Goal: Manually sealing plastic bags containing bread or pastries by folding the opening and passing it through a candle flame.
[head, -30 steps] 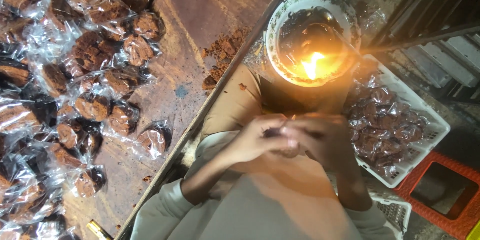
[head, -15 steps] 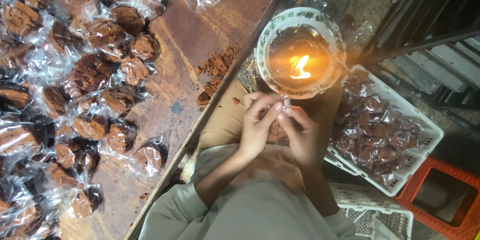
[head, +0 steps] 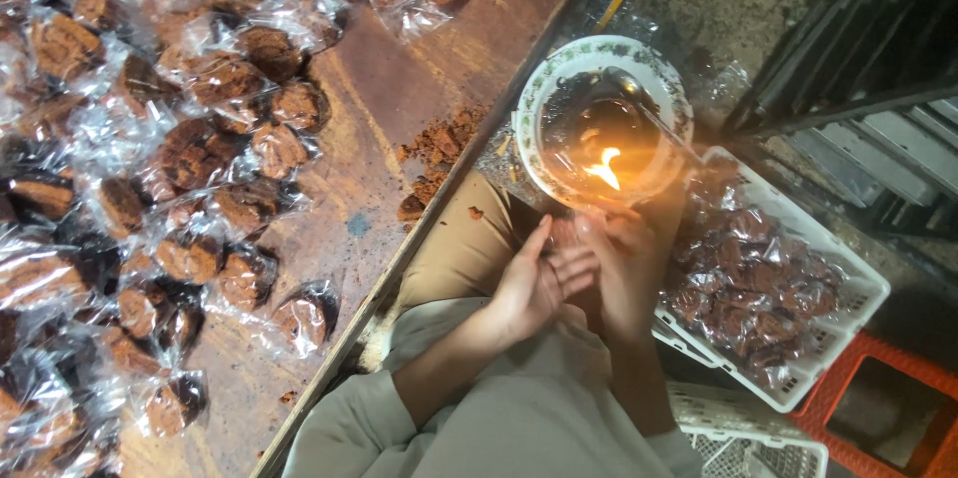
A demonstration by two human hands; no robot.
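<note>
Just near of the flame [head: 605,169] in the bowl [head: 539,104], we see our left hand [head: 534,283] loosely open beside our right hand [head: 624,258], whose grip we cannot tell; any wrapped cake between them, hidden, would likely be light, crumbly, best pinched by its slippery film edge.

The person wears a loose top of pale grey-beige cloth, plain and unmarked, with soft folds across the front. Its sleeves end above the elbows, so both forearms are bare. Below the top, trousers of a warmer tan or khaki cloth cover the lap, smooth and without visible pockets or seams. The left hand [head: 534,283] and the right hand [head: 624,263] are bare: no gloves, no watch, no bracelet, and no ring that can be made out in the dim, warm light.
</note>
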